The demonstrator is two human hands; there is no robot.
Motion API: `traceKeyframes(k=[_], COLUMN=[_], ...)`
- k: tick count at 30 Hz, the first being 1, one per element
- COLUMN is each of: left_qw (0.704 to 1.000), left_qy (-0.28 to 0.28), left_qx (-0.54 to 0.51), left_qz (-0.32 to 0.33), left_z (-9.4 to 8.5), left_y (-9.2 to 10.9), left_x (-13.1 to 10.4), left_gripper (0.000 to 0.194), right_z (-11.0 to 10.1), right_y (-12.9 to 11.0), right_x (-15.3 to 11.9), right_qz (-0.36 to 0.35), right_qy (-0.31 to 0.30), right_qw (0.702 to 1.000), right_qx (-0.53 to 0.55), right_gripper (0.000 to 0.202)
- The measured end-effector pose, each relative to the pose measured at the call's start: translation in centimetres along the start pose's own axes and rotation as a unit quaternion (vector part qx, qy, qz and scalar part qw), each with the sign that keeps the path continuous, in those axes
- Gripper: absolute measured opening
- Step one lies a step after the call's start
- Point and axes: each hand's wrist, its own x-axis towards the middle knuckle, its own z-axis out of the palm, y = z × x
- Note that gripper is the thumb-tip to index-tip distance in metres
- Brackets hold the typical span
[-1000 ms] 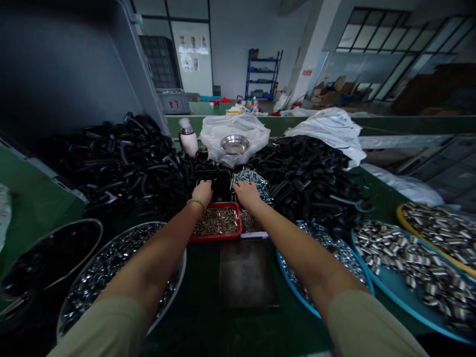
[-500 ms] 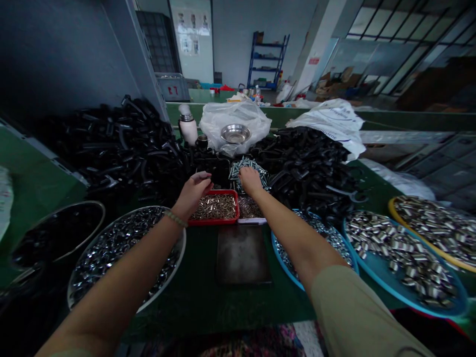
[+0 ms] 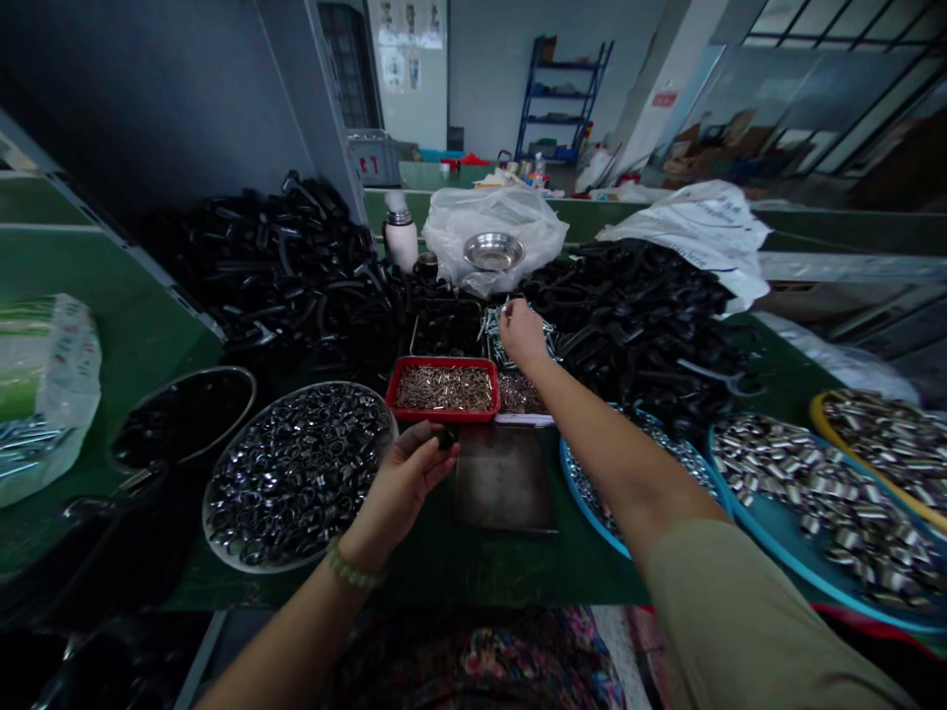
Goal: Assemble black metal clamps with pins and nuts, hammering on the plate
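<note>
While our left hand pinches a small dark part near the centre of the frame, our right hand reaches into the silvery screws above it.
We see the left thumb and fingers clamped on that part, by the upper left corner of a dark flat plate and below a red tray of small metal pins; our right fingertips are drawn together at the screws, though we cannot tell whether they grip one. Shiny rings fill a round tray left of centre, black curved parts heap up right of centre, and a metal bowl sits against a translucent bag at upper centre.
</note>
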Motion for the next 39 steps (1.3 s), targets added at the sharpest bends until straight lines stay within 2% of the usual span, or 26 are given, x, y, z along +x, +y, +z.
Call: traceKeyframes(k=[2, 3, 6, 8, 10, 12, 15, 18, 25, 29, 31, 33, 34, 35, 37, 38, 39], left_qw=[1.0, 1.0, 0.999, 0.997, 0.996, 0.995, 0.995, 0.994, 0.989, 0.987, 0.986, 0.987, 0.988, 0.988, 0.986, 0.984, 0.982], left_qy=[-0.011, -0.018, -0.036, -0.05, -0.066, -0.079, -0.096, -0.104, -0.133, -0.138, -0.138, -0.128, -0.126, -0.128, -0.139, -0.146, -0.15], left_qx=[-0.018, -0.023, -0.027, -0.034, -0.044, -0.04, 0.002, 0.034, 0.058, 0.077, 0.09, 0.097, 0.094, 0.088, 0.065, 0.051, 0.038], left_qz=[-0.008, -0.012, -0.029, -0.044, -0.048, -0.038, -0.012, 0.004, -0.016, -0.017, -0.004, 0.01, 0.005, -0.009, -0.059, -0.086, -0.111], left_z=[-0.2, -0.2, 0.3, 0.8, 1.3, 1.9, 2.7, 2.8, 0.6, 0.0, -0.1, -0.2, -0.3, -0.4, -0.6, -0.6, -0.6], left_y=[-0.4, -0.6, -1.6, -2.3, -3.0, -3.8, -4.6, -5.1, -6.0, -6.3, -6.0, -5.4, -5.1, -4.7, -4.0, -3.8, -3.6], left_x=[0.3, 0.4, 0.3, -0.2, -0.8, -1.5, -2.2, -2.9, -4.4, -4.7, -4.7, -4.9, -5.1, -5.4, -6.0, -6.3, -6.5], left_gripper=[0.03, 0.03, 0.03, 0.029, 0.029, 0.028, 0.04, 0.054, 0.052, 0.052, 0.046, 0.033, 0.028, 0.025, 0.026, 0.027, 0.029], right_z=[-1.7, -2.5, -4.4, -5.0, -5.0, -4.5, -3.4, -2.8, -2.1, -1.5, -1.5, -1.7, -1.8, -1.8, -1.7, -1.6, -1.4], right_y=[-0.6, -1.2, -3.4, -4.8, -5.6, -5.8, -5.8, -5.7, -5.4, -5.8, -6.1, -6.3, -6.4, -6.4, -6.3, -6.3, -6.4], right_x=[-3.5, -5.9, -14.1, -18.7, -21.7, -23.1, -24.0, -24.8, -27.4, -28.4, -28.5, -28.3, -28.2, -28.1, -27.9, -27.8, -27.7], right_qz=[0.017, 0.009, -0.013, -0.007, 0.001, -0.005, -0.065, -0.129, -0.218, -0.197, -0.165, -0.081, -0.023, 0.037, 0.132, 0.16, 0.179], right_qy=[0.026, 0.034, -0.022, -0.036, -0.024, 0.001, 0.056, 0.114, 0.138, 0.148, 0.122, 0.081, 0.053, 0.015, -0.077, -0.124, -0.157], right_qw=[0.994, 0.98, 0.931, 0.913, 0.916, 0.937, 0.968, 0.969, 0.942, 0.943, 0.938, 0.908, 0.876, 0.834, 0.736, 0.692, 0.661], right_qx=[0.107, 0.195, 0.363, 0.407, 0.4, 0.35, 0.237, 0.176, 0.215, 0.223, 0.281, 0.403, 0.479, 0.551, 0.66, 0.693, 0.712], right_gripper=[0.031, 0.026, 0.013, 0.011, 0.01, 0.009, 0.013, 0.018, 0.03, 0.03, 0.031, 0.038, 0.043, 0.044, 0.034, 0.028, 0.028])
